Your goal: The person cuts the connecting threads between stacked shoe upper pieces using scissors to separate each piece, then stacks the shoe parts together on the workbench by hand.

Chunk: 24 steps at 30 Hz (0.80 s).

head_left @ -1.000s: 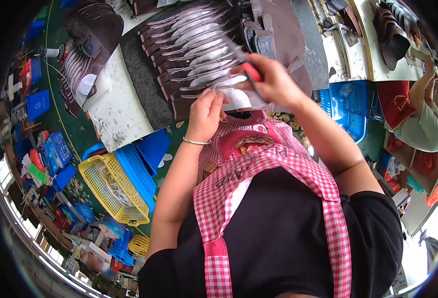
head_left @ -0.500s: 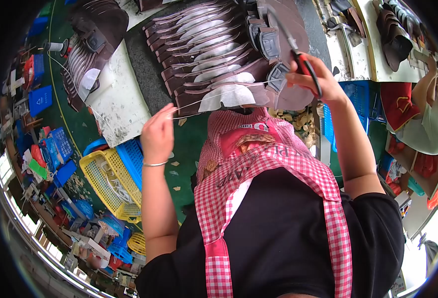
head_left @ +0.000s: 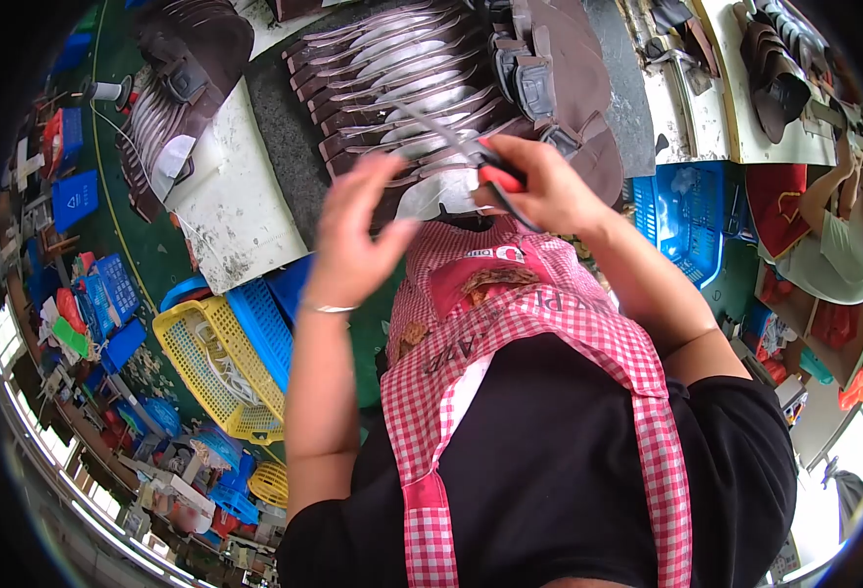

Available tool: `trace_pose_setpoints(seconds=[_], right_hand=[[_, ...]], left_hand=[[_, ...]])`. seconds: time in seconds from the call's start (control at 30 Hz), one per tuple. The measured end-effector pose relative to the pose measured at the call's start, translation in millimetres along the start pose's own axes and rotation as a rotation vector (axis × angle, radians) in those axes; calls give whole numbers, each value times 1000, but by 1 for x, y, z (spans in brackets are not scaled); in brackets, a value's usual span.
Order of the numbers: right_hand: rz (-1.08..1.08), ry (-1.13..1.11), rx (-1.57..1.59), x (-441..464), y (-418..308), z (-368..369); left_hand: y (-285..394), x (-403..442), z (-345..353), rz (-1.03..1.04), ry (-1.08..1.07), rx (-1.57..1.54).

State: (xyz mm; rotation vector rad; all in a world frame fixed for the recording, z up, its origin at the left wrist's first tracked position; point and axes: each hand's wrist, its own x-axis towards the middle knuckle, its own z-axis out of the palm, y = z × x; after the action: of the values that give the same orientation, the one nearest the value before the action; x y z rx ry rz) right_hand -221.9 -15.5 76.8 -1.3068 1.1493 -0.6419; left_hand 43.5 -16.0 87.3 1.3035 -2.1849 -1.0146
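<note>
My right hand is closed around scissors with red and black handles. Their blades point away to the left, over the near end of a row of overlapping dark brown leather-like pieces. White patches line these pieces, and grey buckle-like parts sit on their right side. My left hand, smeared by motion, hovers at the row's near left corner. Its thumb stands apart from the fingers, and nothing shows between them.
A second row of brown pieces lies at the left by a thread spool. Yellow and blue baskets stand below the table. A co-worker's arm is at far right.
My right hand has moved left and down with the scissors, whose blades swung leftward. My left hand has moved right and lower. The white thread stretched between my hands no longer shows.
</note>
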Motion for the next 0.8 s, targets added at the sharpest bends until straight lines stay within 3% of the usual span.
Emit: trace_pose_setpoints(seconds=[0.07,0.13,0.2,0.33,0.5,0.7,0.8], right_hand=[[46,-52,71,8,-3,3],[5,68,-7,19,14,-7],[156,92,-9,25,23,-25],[247,76,126,28,34,-36],[286,189,96,36,52,-40],[152,374,-562,48,65,-30],[130,319,-645,51,68,-25]], left_hand=[[29,28,40,-50,-14,-387],[10,45,61,-260,-120,-525],[-7,55,72,-259,-44,-659],[-14,63,65,-320,-60,-356],[-27,65,68,-360,-75,-246],[-49,54,73,-466,-28,-243],[-69,40,65,-514,-28,-265]])
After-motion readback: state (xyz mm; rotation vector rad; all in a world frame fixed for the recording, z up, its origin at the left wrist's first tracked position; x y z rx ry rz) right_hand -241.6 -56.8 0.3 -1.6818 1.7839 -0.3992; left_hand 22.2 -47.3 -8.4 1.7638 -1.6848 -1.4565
